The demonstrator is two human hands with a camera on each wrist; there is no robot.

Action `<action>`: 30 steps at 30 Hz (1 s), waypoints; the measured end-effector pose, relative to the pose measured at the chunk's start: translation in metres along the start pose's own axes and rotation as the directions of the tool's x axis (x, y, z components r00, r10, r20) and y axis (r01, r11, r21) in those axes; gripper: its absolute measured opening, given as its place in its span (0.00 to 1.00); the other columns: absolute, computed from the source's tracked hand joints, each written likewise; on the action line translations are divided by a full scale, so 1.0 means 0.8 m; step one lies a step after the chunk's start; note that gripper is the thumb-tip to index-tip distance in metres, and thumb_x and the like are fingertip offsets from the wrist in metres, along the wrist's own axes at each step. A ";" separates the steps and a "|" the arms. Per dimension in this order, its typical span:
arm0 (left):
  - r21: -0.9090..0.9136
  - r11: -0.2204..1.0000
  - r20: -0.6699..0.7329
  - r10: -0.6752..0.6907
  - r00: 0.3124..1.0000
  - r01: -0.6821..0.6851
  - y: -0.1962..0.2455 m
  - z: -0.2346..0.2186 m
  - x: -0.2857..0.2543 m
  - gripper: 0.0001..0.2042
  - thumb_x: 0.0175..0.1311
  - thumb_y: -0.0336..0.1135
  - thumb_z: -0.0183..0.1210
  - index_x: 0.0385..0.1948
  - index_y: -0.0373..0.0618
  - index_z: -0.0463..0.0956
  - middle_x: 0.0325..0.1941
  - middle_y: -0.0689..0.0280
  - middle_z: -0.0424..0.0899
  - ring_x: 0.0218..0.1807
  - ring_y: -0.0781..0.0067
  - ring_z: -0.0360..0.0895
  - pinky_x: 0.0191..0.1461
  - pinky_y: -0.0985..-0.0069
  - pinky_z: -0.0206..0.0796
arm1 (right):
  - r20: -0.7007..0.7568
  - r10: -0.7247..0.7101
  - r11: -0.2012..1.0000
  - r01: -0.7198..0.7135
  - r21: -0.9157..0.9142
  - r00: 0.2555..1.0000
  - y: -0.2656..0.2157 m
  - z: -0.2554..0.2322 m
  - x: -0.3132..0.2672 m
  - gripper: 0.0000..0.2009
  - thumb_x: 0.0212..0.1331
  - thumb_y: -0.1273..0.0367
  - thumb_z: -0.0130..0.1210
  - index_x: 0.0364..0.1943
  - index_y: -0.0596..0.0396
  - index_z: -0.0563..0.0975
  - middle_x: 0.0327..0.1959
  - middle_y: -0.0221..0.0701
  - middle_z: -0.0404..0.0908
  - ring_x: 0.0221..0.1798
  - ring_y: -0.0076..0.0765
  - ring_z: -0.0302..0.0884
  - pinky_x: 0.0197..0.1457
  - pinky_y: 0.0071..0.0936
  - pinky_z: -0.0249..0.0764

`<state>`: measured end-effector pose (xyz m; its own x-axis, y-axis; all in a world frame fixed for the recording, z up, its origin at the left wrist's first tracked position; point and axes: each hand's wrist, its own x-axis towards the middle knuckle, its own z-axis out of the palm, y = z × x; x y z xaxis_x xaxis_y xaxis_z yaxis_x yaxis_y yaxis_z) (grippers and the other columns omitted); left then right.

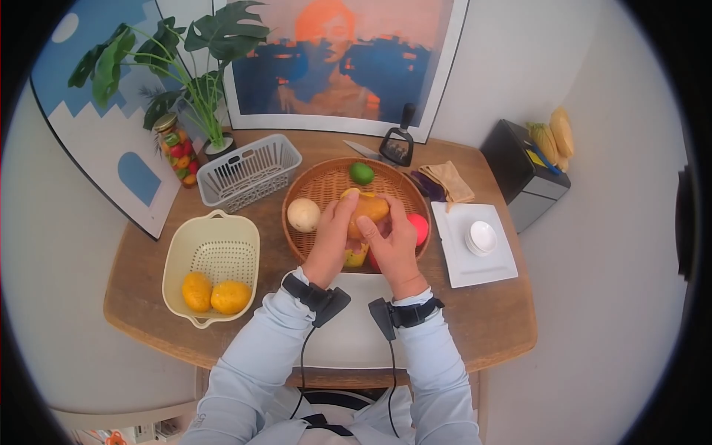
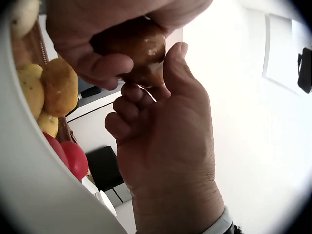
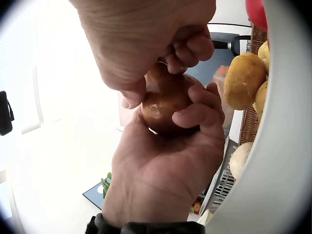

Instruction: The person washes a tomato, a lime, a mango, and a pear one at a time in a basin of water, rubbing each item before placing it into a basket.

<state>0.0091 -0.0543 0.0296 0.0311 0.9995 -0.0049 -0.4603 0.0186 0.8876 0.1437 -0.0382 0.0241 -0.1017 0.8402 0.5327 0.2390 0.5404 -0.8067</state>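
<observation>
Both hands hold one smooth, shiny brown potato [image 1: 368, 213] up above a round wicker basket [image 1: 294, 185]. My left hand [image 1: 334, 241] wraps its fingers round one side. From the other side my right hand [image 1: 397, 248] grips it, thumb on top; in the left wrist view the right hand's thumb [image 2: 176, 61] lies along its end. Part of the potato is hidden behind the fingers. In the basket lie a pale round vegetable [image 1: 303, 215], a green lime [image 1: 361, 173], red round produce [image 1: 418, 228] and yellow-brown potatoes [image 3: 243, 81].
A cream colander [image 1: 211, 248] at left holds two yellow potatoes [image 1: 231, 297]. Behind it stand a grey plastic basket [image 1: 252, 174] and a plant. A white tray [image 1: 337, 334] sits in front. At right are a white board [image 1: 452, 259] with bowls [image 1: 482, 237], a cloth [image 1: 449, 180] and a knife [image 1: 361, 149].
</observation>
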 end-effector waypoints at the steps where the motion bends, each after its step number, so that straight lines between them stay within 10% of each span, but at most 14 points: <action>1: 0.011 1.000 0.008 -0.010 1.000 0.010 0.000 -0.001 0.001 0.23 0.73 0.58 0.47 0.53 0.48 0.72 0.40 0.72 0.80 0.34 0.85 0.75 0.27 0.86 0.61 | 0.006 -0.022 1.000 0.022 -0.009 1.000 0.000 0.000 0.000 0.27 0.58 0.53 0.66 0.52 0.60 0.73 0.23 0.28 0.74 0.23 0.22 0.70 0.28 0.22 0.68; 12: -0.004 0.988 -0.097 0.156 0.983 -0.157 -0.012 0.016 0.001 0.20 0.73 0.51 0.51 0.51 0.43 0.71 0.43 0.67 0.79 0.38 0.81 0.76 0.34 0.82 0.68 | -0.061 0.136 0.988 -0.130 0.085 0.989 0.009 0.002 0.000 0.26 0.59 0.54 0.65 0.48 0.62 0.75 0.22 0.29 0.74 0.22 0.24 0.69 0.26 0.23 0.68; 30: -0.020 0.999 0.071 -0.034 0.997 0.035 0.004 0.004 0.000 0.23 0.74 0.59 0.44 0.50 0.50 0.74 0.41 0.74 0.81 0.37 0.86 0.76 0.32 0.85 0.64 | -0.046 0.013 0.998 -0.010 0.066 0.999 0.001 -0.001 0.001 0.26 0.54 0.57 0.69 0.48 0.63 0.76 0.27 0.26 0.73 0.27 0.22 0.66 0.30 0.20 0.66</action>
<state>0.0103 -0.0544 0.0336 0.1094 0.9940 -0.0020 -0.4768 0.0542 0.8774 0.1448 -0.0375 0.0240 -0.0538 0.8443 0.5332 0.1754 0.5337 -0.8273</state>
